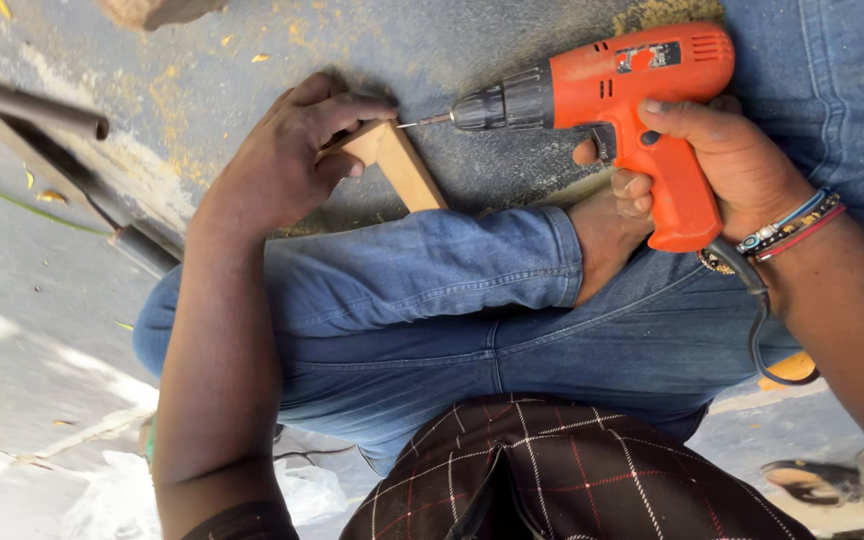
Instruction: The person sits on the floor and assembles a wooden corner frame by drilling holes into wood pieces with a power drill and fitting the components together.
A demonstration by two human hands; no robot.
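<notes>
On the grey concrete floor (72, 300), dusted with yellow sawdust, a person in blue jeans is sitting with one leg folded. The left hand (292, 150) is closing around a pale wooden piece (402, 165), pressing it to the floor beside the knee. The right hand (722, 160) is gripping an orange corded drill (632, 100), its bit touching the wood's end. Dark metal bars (62, 150) are lying nearby on the left.
</notes>
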